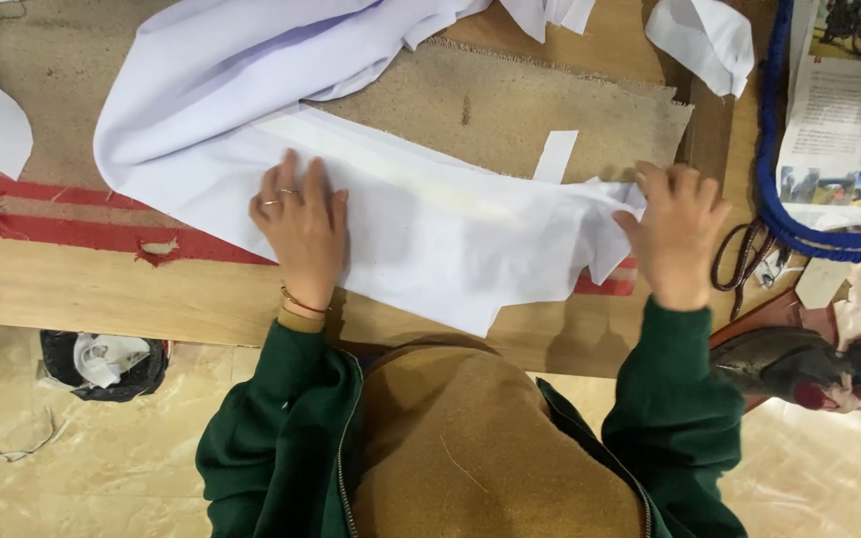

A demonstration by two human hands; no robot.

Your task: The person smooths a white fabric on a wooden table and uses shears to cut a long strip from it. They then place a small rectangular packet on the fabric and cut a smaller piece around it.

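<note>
A large piece of white cloth lies spread on a burlap mat on a wooden table. My left hand rests flat on the cloth's left part, fingers apart, with rings and a bracelet. My right hand presses on the cloth's crumpled right end, fingers curled over the edge. More of the white cloth is bunched up at the far side. Both sleeves are dark green.
Scissors lie right of my right hand, next to a blue cord and a newspaper. An iron sits at the right edge. White scraps lie at the back. A black bin stands on the floor at the left.
</note>
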